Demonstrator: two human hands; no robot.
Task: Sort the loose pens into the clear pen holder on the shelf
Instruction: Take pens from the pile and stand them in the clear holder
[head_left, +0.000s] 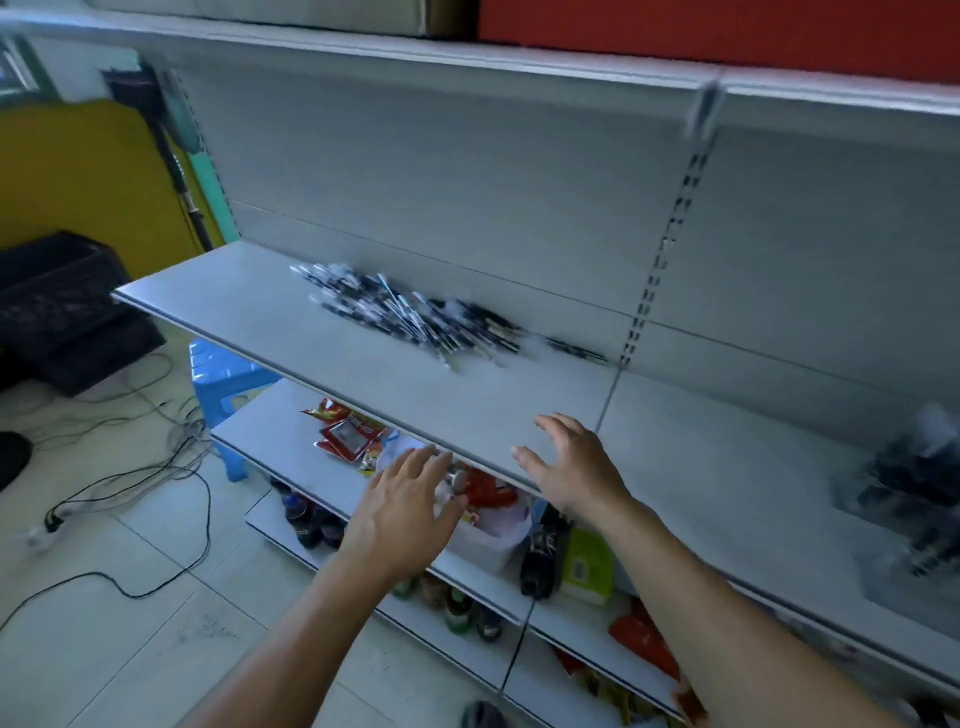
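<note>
Hovering at the front of a grey shelf (291, 317) in the head view, 2 bare hands hold nothing. The left hand (410, 501) hangs just before the shelf's front edge, over the lower tiers, fingers straight and slightly apart. The right hand (571, 467) is above that edge, palm down, fingers spread and a little curved; whether it touches the surface cannot be told. The loose pens (415, 312), mostly dark with some pale ones, lie in 1 untidy pile toward the back of the shelf near the rear panel, well apart from both hands. A few strays trail right toward the slotted upright (652, 280). On the next shelf section, far right, the clear pen holder (914, 483) shows only as a blur with dark contents. Snack packets (345, 431) and bottles (311, 519) sit on the lower tiers. A blue plastic stool (223, 374), a black crate (57, 291) and cables (130, 467) are on the tiled floor at left.
</note>
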